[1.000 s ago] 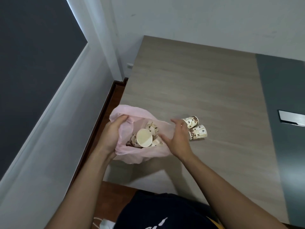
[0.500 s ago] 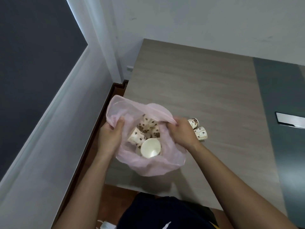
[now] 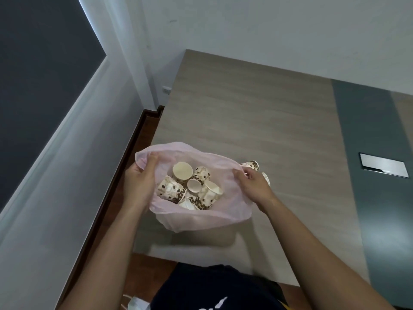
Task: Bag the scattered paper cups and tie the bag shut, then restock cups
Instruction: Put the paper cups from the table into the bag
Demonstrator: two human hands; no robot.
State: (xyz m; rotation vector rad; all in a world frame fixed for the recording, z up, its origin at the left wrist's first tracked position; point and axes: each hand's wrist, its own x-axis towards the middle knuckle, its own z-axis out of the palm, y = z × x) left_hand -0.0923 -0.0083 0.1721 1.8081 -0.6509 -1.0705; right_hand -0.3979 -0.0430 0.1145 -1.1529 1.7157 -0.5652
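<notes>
I see left hand (image 3: pixel 139 182) and right hand (image 3: pixel 252 184) each pinching thin pink plastic bag (image 3: pixel 201 220) rim; brown-spotted paper cups (image 3: pixel 171 191) piled inside, between them.

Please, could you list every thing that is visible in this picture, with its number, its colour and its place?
pink bag: one, translucent pink, at the table's near left corner, mouth held open
cups in the bag: at least five, cream with brown bean print, jumbled inside
cups on the table: two, same print, lying just right of the bag, partly hidden
table: one, light wood look, against the white wall
grey strip: one, dark grey, along the table's right part
metal plate: one, silver, set in the strip
left hand: one, grips the bag's left rim
right hand: one, pinches the bag's right rim
</notes>
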